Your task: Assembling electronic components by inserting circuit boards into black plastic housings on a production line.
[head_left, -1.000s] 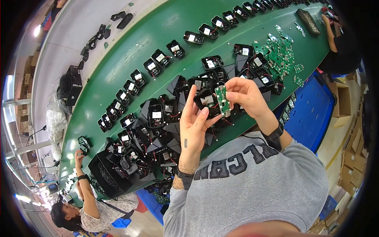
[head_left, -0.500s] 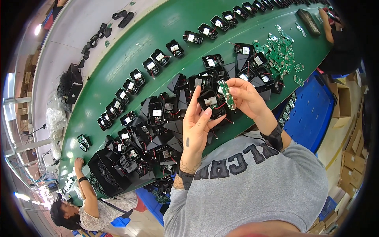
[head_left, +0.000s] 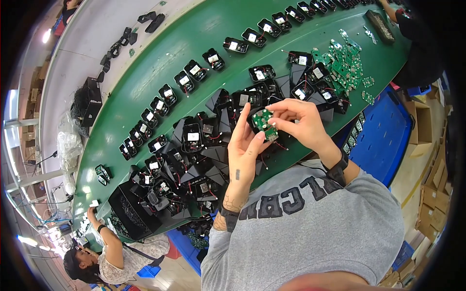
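My left hand [head_left: 242, 153] supports a small black plastic housing [head_left: 251, 118], its index finger stretched up along one side and its thumb at the board's lower edge. In my right hand [head_left: 306, 125] a green circuit board [head_left: 263, 121] is pinched between thumb and fingers. The board lies face-on over the housing's open side and hides most of it; whether it is seated inside, I cannot tell. Around my hands is a heap of similar black housings [head_left: 192, 137] with white labels and red wires.
A curved row of black housings [head_left: 213, 59] runs along the green bench [head_left: 160, 63]. Loose green circuit boards [head_left: 343, 65] are piled at right, above a blue tray [head_left: 381, 140]. One co-worker [head_left: 114, 247] reaches in at lower left; another person's arm [head_left: 390, 10] is at upper right.
My right hand has moved left, bringing the circuit board from edge-on beside the housing to face-on over its opening. Both co-workers' arms have shifted.
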Demonstrator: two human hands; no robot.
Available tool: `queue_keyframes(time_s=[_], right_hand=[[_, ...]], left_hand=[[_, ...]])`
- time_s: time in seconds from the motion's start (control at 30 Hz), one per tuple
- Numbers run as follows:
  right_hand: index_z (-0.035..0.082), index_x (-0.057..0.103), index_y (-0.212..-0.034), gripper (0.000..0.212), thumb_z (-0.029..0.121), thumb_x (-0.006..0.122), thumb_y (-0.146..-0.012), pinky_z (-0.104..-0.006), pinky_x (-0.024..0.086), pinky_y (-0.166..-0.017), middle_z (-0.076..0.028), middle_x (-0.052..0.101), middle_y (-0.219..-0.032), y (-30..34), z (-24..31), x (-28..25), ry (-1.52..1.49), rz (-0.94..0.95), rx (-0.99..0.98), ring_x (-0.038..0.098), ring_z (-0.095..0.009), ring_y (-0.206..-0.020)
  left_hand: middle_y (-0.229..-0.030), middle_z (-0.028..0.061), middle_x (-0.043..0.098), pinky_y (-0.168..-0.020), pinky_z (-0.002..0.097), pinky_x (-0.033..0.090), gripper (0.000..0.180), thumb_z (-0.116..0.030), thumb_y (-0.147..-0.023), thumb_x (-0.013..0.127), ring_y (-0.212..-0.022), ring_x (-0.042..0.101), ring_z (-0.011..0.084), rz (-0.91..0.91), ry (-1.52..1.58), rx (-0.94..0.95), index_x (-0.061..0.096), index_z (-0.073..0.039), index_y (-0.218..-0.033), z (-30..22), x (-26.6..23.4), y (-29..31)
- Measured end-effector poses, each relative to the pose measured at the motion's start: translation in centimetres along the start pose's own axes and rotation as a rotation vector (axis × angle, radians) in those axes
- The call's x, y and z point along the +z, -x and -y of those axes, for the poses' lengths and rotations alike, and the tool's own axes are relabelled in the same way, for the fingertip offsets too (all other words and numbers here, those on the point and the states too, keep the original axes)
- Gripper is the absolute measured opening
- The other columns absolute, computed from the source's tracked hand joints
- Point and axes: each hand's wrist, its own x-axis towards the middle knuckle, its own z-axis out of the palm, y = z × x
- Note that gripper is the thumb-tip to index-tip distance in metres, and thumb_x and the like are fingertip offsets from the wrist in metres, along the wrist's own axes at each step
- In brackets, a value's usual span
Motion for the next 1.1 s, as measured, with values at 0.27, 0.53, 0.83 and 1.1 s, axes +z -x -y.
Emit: queue_keyframes(time_s=[0.27, 0.53, 0.83, 1.1], right_hand=[[-0.001, 0.064, -0.094, 0.015, -0.002, 0.070, -0.080, -0.0199, 0.050, -0.063, -0.004, 0.066, -0.082, 0.3, -0.5, 1.1, 0.129, -0.095, -0.158, 0.063, -0.008, -0.072], [0.001, 0.065, -0.088, 0.012, -0.004, 0.070, -0.078, -0.0213, 0.049, -0.060, -0.005, 0.065, -0.081, -0.1, 0.2, 1.0, 0.230, -0.154, -0.283, 0.063, -0.010, -0.067], [-0.002, 0.058, -0.120, 0.034, 0.001, 0.061, -0.086, -0.0287, 0.048, -0.090, -0.008, 0.060, -0.114, -0.4, 0.4, 0.4, -0.325, 0.202, 0.133, 0.059, -0.014, -0.104], [0.000, 0.050, -0.134, 0.044, -0.003, 0.054, -0.090, -0.0283, 0.049, -0.090, -0.011, 0.059, -0.126, -0.2, 1.2, -0.4, -0.110, 0.273, -0.003, 0.057, -0.014, -0.109]], left_hand=[[-0.128, 0.0090, 0.050, -0.089, 0.0278, 0.050, 0.067, 0.002, -0.091, 0.055, -0.114, 0.052, 0.0151, 0.002, -0.081, 0.036, 0.025, -0.009, -0.150, -0.4, -0.2, -0.3], [-0.126, 0.0157, 0.054, -0.092, 0.0422, 0.054, 0.062, 0.001, -0.093, 0.051, -0.112, 0.058, 0.0249, -0.044, -0.033, 0.017, 0.025, -0.010, -0.149, 0.9, 0.3, -0.4], [-0.120, 0.0161, 0.057, -0.090, 0.0430, 0.055, 0.058, 0.000, -0.094, 0.047, -0.107, 0.061, 0.0243, -0.019, -0.091, 0.029, 0.027, -0.009, -0.148, 1.2, 0.2, -0.1], [-0.144, 0.0125, 0.034, -0.099, 0.0356, 0.048, 0.067, 0.006, -0.095, 0.035, -0.125, 0.044, 0.0208, 0.183, -0.207, 0.063, 0.004, -0.009, -0.152, 0.2, 0.2, 0.1]])
